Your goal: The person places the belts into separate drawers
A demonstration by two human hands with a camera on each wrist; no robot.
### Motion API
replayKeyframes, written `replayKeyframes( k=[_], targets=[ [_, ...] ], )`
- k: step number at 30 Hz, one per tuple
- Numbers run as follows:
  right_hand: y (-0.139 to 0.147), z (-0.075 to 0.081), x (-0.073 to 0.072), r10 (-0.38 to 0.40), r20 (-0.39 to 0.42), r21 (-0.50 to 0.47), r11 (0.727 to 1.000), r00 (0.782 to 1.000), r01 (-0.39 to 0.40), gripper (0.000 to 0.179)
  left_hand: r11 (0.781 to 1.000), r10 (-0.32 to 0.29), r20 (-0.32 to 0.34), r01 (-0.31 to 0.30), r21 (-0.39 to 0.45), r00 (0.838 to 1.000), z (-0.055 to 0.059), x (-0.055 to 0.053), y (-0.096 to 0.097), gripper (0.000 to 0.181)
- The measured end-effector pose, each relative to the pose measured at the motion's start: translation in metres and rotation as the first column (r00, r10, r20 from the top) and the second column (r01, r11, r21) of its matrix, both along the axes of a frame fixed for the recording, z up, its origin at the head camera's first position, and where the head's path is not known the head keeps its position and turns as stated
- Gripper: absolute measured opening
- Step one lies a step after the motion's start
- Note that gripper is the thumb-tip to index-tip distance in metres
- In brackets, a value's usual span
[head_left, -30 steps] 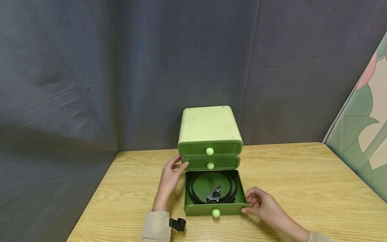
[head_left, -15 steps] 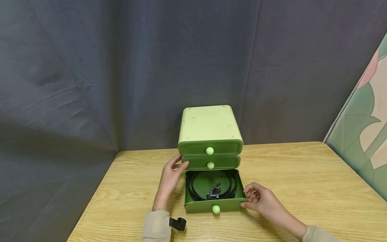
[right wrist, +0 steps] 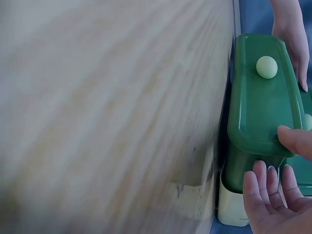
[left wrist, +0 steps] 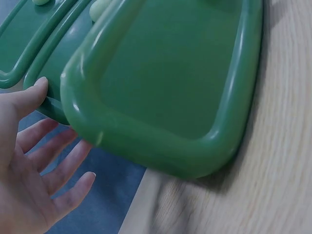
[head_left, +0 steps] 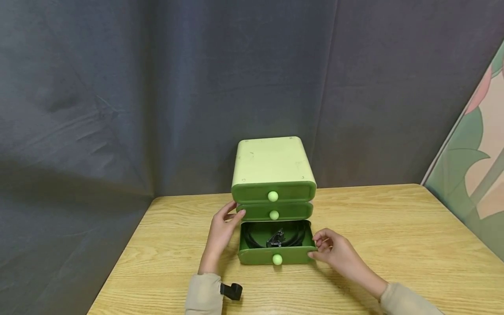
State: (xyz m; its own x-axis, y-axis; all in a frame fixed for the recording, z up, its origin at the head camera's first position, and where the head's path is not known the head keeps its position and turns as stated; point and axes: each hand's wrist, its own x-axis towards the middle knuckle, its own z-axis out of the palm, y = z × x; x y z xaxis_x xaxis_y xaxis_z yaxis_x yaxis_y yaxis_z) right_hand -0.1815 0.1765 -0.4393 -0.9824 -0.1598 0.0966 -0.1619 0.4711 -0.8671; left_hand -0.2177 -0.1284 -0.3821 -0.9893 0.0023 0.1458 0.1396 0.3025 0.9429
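A small drawer cabinet point(head_left: 273, 162) with a pale green top and dark green drawer fronts stands on the table. Its bottom drawer point(head_left: 257, 257) is pulled partway out; inside lie a coiled black cable point(head_left: 252, 240) and a silver-and-black metal piece point(head_left: 276, 238). My left hand point(head_left: 221, 229) holds the cabinet's left side, thumb on the edge of the middle drawer point(left wrist: 63, 63), fingers along the side. My right hand point(head_left: 334, 250) grips the bottom drawer's right front corner, thumb on the front and fingers against its side, as the right wrist view also shows.
The wooden table point(head_left: 169, 262) runs to a grey curtain point(head_left: 236, 87) behind the cabinet. At the right stands a panel with a leaf pattern point(head_left: 464, 175). A black strap piece point(head_left: 231, 291) sits on my left wrist.
The bottom drawer has slid back toward the cabinet, my right hand moving with it, and less of the coiled cable shows. My left hand has stayed in place.
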Motion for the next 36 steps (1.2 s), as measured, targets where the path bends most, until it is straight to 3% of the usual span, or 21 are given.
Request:
replayKeyframes(
  k=[13,20,22,36],
  targets=[
    [-0.004,-0.002,-0.021,-0.032,-0.003,-0.019,0.999,0.999,0.032,0.033,1.0,0.003,-0.002,-0.003,-0.008,1.0,-0.004,-0.003,-0.002,0.053],
    [-0.006,-0.004,-0.035,-0.077,0.025,-0.006,0.997,0.997,0.077,0.034,1.0,0.009,-0.002,-0.009,0.013,1.0,-0.037,-0.023,-0.009,0.058],
    [-0.006,-0.005,-0.039,-0.09,0.025,-0.001,0.996,0.996,0.09,0.034,1.0,0.014,-0.013,-0.014,0.01,1.0,-0.041,-0.025,-0.009,0.059],
    [-0.008,-0.004,-0.058,-0.146,0.037,0.029,0.989,0.989,0.145,0.038,1.0,0.003,-0.022,-0.002,0.022,1.0,-0.041,-0.025,-0.008,0.061]
  ],
)
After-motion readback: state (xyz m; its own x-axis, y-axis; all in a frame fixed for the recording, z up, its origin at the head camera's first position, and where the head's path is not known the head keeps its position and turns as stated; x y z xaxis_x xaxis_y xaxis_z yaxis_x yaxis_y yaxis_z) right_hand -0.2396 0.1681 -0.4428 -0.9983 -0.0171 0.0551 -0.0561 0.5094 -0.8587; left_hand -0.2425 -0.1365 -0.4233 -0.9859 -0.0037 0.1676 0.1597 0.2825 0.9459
